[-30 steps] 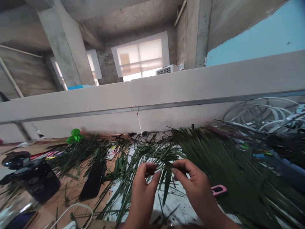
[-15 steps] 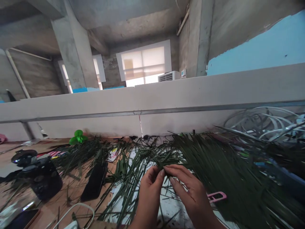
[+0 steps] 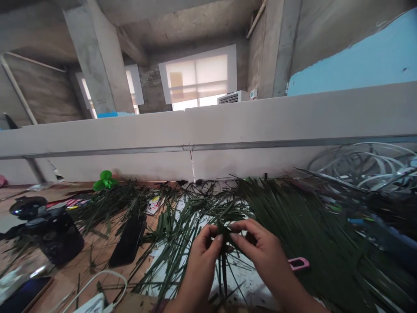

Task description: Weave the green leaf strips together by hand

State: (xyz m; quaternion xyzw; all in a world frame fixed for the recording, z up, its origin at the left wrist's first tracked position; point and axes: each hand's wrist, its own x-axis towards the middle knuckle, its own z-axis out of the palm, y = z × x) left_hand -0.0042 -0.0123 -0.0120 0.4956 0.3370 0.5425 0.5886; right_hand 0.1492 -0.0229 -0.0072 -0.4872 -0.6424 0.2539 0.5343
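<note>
Near the bottom middle, my left hand [image 3: 203, 261] and my right hand [image 3: 260, 256] pinch a small knot of narrow green palm-leaf strips [image 3: 224, 237] from either side. Loose ends of those strips [image 3: 224, 274] hang down between my hands. Below them lies a white paper sheet [image 3: 241, 278]. A broad mass of long dark green palm strips [image 3: 302, 234] spreads to the right of my right hand, and a pink plastic clip [image 3: 299, 263] rests on it. A looser tangle of strips [image 3: 176, 230] lies to the left of my left hand.
On the wooden table [image 3: 81, 265] lie a black phone [image 3: 128, 240], a black camera [image 3: 48, 230], a white cable [image 3: 97, 287], and a green leaf-shaped ornament [image 3: 104, 181]. Coiled pale strips [image 3: 361, 167] lie at the back right, before a white partition wall [image 3: 195, 130].
My hands have drawn closer around the knot of strips, and the hanging ends now point straight down. The view has shifted slightly with my head.
</note>
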